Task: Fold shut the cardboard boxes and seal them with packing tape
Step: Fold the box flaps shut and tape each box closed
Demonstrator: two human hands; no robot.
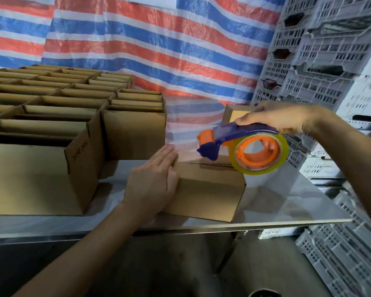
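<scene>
Steel desk (287, 196): folded box (208, 189) at 5 o'clock looks untaped, left grip (152, 181) flat on it, right grip (283, 118) clenched round tape dispenser (223, 133) over seam; open boxes (30, 179) at 9 o'clock pending.

A: The closed box (206, 189) sits straight ahead of you on the table (276, 202), near its front edge.

B: Your left hand (154, 181) rests over its left end, fingers lying on top. Your right hand (283, 118) is above and behind its right end, holding the tape dispenser (229, 138), whose head hangs over the far part of the box's top.

A: To your left, the open boxes (51, 108) stand in rows on the table, running back to the tarp (159, 39) behind.

B: Another box (234, 113) lies behind the dispenser, partly hidden by your right hand.

A: On your right, stacked crates (319, 61) rise beside the table. More crates (341, 254) lie lower, past its right front corner.
</scene>
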